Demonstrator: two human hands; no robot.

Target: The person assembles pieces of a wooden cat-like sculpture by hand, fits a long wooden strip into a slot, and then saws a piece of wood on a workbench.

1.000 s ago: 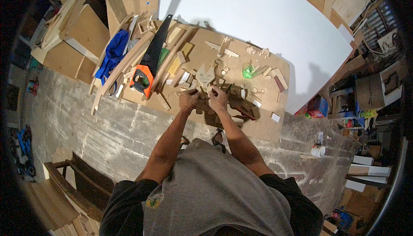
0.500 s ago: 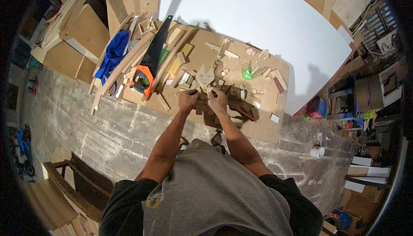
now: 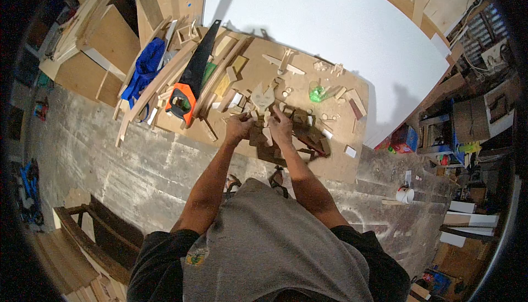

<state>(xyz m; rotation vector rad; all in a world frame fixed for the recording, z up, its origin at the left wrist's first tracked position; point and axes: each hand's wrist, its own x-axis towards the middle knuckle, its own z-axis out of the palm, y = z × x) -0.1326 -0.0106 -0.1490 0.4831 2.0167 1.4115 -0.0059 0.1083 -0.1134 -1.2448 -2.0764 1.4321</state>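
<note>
Over the near part of the wooden board, my left hand (image 3: 237,128) is closed with its fingertips pinched. What it holds, if anything, is too small to make out. To its right, my right hand (image 3: 281,128) has its fingers bent around a small pale wooden piece (image 3: 268,135) that hangs at the fingertips. Just beyond both hands lies a flat wooden cutout (image 3: 263,99) with two pointed ear-like tips and small marks. Small wooden offcuts (image 3: 301,119) lie in shadow beside my right hand.
An orange-handled handsaw (image 3: 193,84) rests on wood strips (image 3: 155,97) at the left, near a blue cloth (image 3: 144,68). A green translucent object (image 3: 317,93) and a wooden toy-plane shape (image 3: 284,64) lie farther back on the board (image 3: 344,137). Behind stands a large white panel (image 3: 330,21).
My hands have moved slightly apart, and the right fingers have shifted. The small pale wooden piece now shows below the right fingertips. The cutout stays in place.
</note>
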